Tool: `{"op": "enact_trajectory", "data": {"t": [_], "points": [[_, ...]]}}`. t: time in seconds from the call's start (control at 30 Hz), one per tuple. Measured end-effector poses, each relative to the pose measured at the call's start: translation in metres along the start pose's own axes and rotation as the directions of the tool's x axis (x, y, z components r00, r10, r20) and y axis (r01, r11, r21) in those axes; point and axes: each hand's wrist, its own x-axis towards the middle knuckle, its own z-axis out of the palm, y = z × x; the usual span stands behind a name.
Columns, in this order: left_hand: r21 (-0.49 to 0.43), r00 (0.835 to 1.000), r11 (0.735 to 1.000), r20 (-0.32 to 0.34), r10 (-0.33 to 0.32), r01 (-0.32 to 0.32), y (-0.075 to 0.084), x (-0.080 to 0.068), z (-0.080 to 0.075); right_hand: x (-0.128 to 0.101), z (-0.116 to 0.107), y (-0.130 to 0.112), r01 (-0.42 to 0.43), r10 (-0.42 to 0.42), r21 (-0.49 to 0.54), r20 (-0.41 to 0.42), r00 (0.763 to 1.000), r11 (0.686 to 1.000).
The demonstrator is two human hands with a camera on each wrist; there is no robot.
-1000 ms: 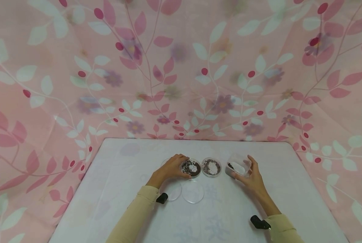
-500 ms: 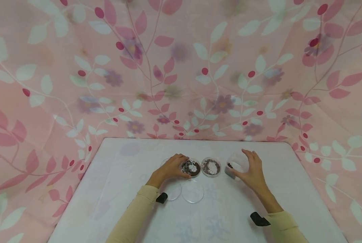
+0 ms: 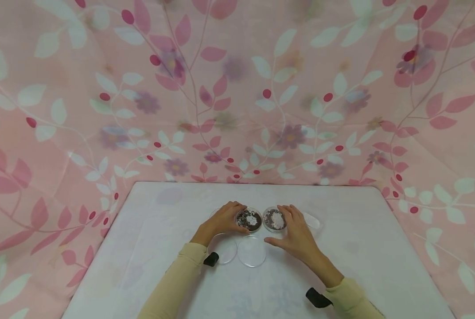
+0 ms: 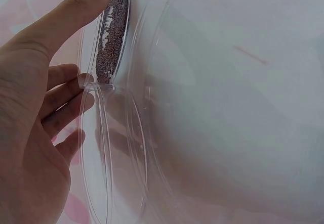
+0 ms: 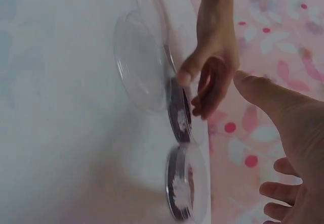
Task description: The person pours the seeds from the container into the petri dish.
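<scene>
Two petri dishes of brown grains with a white patch sit side by side on the white table. My left hand grips the left dish by its rim, thumb in front and fingers curled behind. The left wrist view shows that thumb on the grain-filled dish. My right hand hovers open with spread fingers at the right dish, thumb stretched to the left. From the right wrist I see the right hand, both dishes and the left hand.
Two empty clear lids lie just in front of the dishes. A small clear container rests on the table to the right of my right hand. Pink floral cloth surrounds the table on all sides.
My right hand has let go of the small clear container, left it on the table and moved left to the right dish. The left hand has stayed on its dish.
</scene>
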Motion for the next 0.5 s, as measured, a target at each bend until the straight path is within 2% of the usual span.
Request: {"op": "enact_trajectory", "data": {"t": [0.2,0.3,0.5], "points": [[-0.003,1.000,1.000,-0.006,0.013,-0.013,0.000,-0.001,-0.001,-0.009,0.025,-0.023,0.050,-0.048,-0.016,0.108,0.993,0.999],[-0.001,1.000,1.000,-0.012,0.013,-0.013,-0.001,0.000,-0.001,-0.015,0.035,-0.029,0.023,-0.022,-0.003,0.166,0.986,1.000],[0.018,1.000,1.000,-0.025,0.012,-0.011,-0.004,0.001,0.001,-0.026,0.054,-0.031,-0.009,0.005,0.018,0.228,0.974,1.000]]}}
